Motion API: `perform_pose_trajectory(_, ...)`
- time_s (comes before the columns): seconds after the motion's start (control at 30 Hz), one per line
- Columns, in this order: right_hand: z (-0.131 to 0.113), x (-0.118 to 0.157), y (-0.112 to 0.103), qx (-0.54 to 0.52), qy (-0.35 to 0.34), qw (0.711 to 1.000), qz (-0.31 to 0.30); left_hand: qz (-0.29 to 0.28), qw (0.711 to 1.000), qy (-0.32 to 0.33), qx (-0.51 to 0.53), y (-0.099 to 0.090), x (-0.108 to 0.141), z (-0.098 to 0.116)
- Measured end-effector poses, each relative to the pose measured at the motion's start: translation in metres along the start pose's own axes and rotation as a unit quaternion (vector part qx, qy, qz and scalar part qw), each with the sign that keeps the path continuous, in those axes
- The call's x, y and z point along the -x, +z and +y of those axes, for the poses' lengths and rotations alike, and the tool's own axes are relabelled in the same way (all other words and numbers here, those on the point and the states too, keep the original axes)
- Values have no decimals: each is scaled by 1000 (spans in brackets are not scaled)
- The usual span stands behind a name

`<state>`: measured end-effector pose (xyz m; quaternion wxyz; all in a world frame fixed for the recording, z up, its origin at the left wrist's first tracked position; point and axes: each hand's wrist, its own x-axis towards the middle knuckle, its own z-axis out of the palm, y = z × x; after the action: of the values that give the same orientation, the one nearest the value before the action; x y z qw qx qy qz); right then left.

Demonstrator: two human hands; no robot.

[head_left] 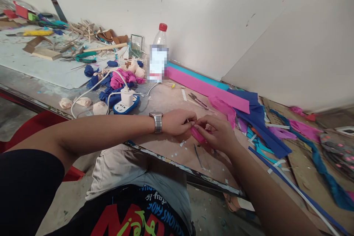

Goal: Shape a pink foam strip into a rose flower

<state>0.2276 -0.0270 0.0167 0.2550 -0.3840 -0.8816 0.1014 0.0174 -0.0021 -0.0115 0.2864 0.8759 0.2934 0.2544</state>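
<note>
Over the front part of the table (163,147), my two hands meet at a small piece of pink paper (198,135). My left hand (178,121), with a metal watch (158,122) at the wrist, pinches the piece's upper left end between thumb and fingers. From the other side my right hand (218,132) grips it with thumb and forefinger. Most of the pink piece hangs below the fingertips, partly hidden by my right hand. Behind the hands lie scissors (198,101) and crumpled pink paper (222,107).
A bottle with a red cap (163,27) stands by the wall. A blue power strip (126,106) with white cables and rolled paper flowers (118,78) lie to the left. Pliers (85,55) and wood sticks lie farther back. Blue paper (265,132) and strips are on the right.
</note>
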Motion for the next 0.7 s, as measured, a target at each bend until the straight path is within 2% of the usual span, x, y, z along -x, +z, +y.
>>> perform_pose_trajectory(0.37, -1, 0, 1, 10, -7, 1000, 9, -5, 1000, 3, -9, 0, -1, 0)
perform_pose_trajectory(0.7, 1, -1, 1, 12, 14, 999, 26, 7, 1000, -13, -13, -3, -1, 5)
